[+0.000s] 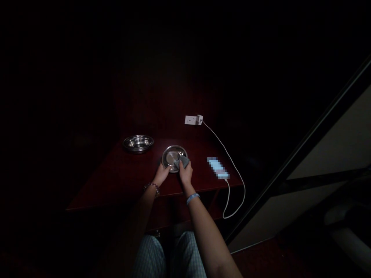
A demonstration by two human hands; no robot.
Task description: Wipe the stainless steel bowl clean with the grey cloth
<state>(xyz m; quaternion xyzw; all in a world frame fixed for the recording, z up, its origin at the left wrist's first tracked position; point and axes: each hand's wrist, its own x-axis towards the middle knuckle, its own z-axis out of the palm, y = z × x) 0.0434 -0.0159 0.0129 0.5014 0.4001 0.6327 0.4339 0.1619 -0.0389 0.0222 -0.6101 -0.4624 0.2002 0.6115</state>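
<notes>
Room: the background is very dark; a reddish table [116, 173] stands before you, with a white wall socket [189, 120] and a plugged-in charger [199, 119] beyond its far edge.
Bowl: the shiny metal bowl [171, 155] is in front of you, open side facing up and towards you; it lies just past your hands, between and slightly beyond them; being round, it shows no long axis; whether its base touches the table, you cannot tell from here.
Left hand: your left hand [161, 174] is partly closed on the bowl's near left rim, thumb over the edge; most of its fingers are hidden underneath.
Right hand: your right hand [186, 172] is partly closed at the near right side, pinching a grey cloth [183, 161] under the thumb; the cloth rests against the inside of the bowl.
Nearer hand: both are close to the rim, one on each side; neither is clearly nearer.
Other bowls: a few nested metal bowls [138, 143] sit farther off to the left.
Phone: a phone [217, 167] lies to the right, joined to the charger by a white cable [244, 185].
</notes>
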